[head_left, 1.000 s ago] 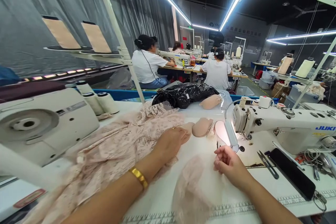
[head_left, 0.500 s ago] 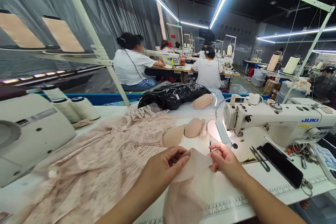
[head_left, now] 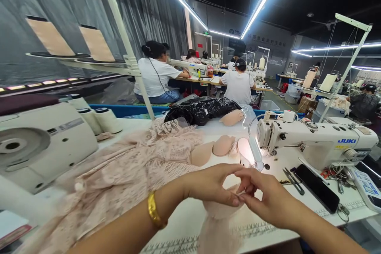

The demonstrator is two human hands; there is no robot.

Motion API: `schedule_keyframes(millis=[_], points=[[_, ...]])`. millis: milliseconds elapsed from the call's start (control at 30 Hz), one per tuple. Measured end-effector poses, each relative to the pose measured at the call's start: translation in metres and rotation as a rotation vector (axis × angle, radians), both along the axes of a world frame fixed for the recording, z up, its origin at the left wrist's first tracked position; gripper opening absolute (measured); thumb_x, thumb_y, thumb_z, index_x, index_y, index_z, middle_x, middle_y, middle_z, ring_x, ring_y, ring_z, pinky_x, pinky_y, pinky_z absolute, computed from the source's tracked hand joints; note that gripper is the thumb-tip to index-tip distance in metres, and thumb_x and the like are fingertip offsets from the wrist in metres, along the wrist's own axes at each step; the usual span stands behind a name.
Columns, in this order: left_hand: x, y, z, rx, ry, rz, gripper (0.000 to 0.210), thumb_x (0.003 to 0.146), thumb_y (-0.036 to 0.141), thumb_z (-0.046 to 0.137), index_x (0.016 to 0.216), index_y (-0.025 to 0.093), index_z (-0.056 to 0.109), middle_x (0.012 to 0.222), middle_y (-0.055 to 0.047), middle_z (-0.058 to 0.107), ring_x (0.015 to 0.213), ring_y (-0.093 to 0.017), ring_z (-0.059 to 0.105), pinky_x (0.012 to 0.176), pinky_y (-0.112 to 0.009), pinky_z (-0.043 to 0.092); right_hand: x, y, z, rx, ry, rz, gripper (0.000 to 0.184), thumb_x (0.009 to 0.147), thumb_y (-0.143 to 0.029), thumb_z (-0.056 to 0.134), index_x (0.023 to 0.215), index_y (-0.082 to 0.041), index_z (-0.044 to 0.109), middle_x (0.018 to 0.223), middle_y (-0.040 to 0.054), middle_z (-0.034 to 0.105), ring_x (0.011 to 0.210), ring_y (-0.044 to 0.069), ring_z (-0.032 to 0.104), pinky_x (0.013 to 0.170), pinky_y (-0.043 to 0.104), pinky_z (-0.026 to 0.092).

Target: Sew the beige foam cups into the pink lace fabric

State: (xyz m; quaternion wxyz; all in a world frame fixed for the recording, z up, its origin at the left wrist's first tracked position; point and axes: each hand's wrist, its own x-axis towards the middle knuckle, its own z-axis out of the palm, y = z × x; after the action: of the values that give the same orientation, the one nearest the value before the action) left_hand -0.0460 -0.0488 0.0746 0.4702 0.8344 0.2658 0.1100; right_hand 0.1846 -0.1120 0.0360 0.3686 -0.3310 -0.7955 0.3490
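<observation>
My left hand, with a gold bangle at its wrist, pinches the upper edge of a sheer beige fabric piece. Meeting it fingertip to fingertip, my right hand is closed on the same edge. The piece hangs from the fingers over the table front, and its gripped edge is partly hidden. Beyond the hands lie beige bra cups and a pale cup under the machine lamp. A pink lace garment spreads out to the left.
A white sewing machine stands at right, with black tweezers and a phone before it. Another machine and thread cones are at left. A black plastic bag lies behind; co-workers sit further back.
My hands have come together; the left moved right and now meets the right at the fabric edge. The fabric is lower and more folded. The view has shifted slightly left.
</observation>
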Motion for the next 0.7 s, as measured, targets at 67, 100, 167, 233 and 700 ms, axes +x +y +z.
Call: schedule_keyframes(millis=[67,100,167,233,700], points=[[0.002,0.004,0.002,-0.011,-0.011,-0.008,0.03,0.079,0.047,0.077,0.097,0.024,0.072,0.104,0.0,0.077,0.104,-0.026,0.07,0.096,-0.034,0.056,0.007,0.001,0.019,0.046,-0.074,-0.017,0.046,0.096,-0.013,0.063,0.138,-0.03,0.062,0.1,0.001,0.076,0.085,0.017,0.072,0.08,0.031,0.059],[0.002,0.006,0.001,-0.004,-0.012,0.018,0.028,0.08,0.049,0.075,0.089,0.024,0.068,0.094,0.001,0.073,0.094,-0.024,0.068,0.087,-0.031,0.056,0.011,0.003,0.027,0.087,-0.114,-0.034,0.045,0.097,-0.013,0.062,0.138,-0.03,0.062,0.099,0.0006,0.076,0.085,0.017,0.072,0.08,0.031,0.059],[-0.002,0.007,-0.001,0.042,-0.025,0.114,0.034,0.083,0.055,0.071,0.081,0.023,0.059,0.082,0.002,0.064,0.081,-0.02,0.061,0.072,-0.027,0.051,0.015,0.008,0.038,0.24,-0.185,-0.087,0.041,0.1,-0.015,0.06,0.139,-0.029,0.062,0.097,0.0013,0.076,0.084,0.018,0.072,0.08,0.032,0.059],[-0.008,0.009,-0.003,0.165,-0.068,0.238,0.042,0.087,0.062,0.067,0.076,0.024,0.054,0.076,0.003,0.057,0.075,-0.019,0.055,0.065,-0.026,0.047,0.015,0.013,0.043,0.462,-0.242,-0.167,0.034,0.105,-0.019,0.055,0.137,-0.027,0.063,0.097,0.0043,0.077,0.085,0.02,0.071,0.078,0.034,0.058],[-0.008,-0.016,-0.069,1.088,0.32,-0.068,0.021,0.086,0.004,0.067,0.096,0.023,0.068,0.096,-0.002,0.076,0.086,-0.026,0.07,0.074,-0.037,0.052,0.03,0.06,-0.073,0.722,-0.629,0.01,0.045,0.117,-0.023,0.034,0.102,-0.025,0.076,0.089,0.0033,0.078,0.075,0.019,0.062,0.068,0.03,0.048]])
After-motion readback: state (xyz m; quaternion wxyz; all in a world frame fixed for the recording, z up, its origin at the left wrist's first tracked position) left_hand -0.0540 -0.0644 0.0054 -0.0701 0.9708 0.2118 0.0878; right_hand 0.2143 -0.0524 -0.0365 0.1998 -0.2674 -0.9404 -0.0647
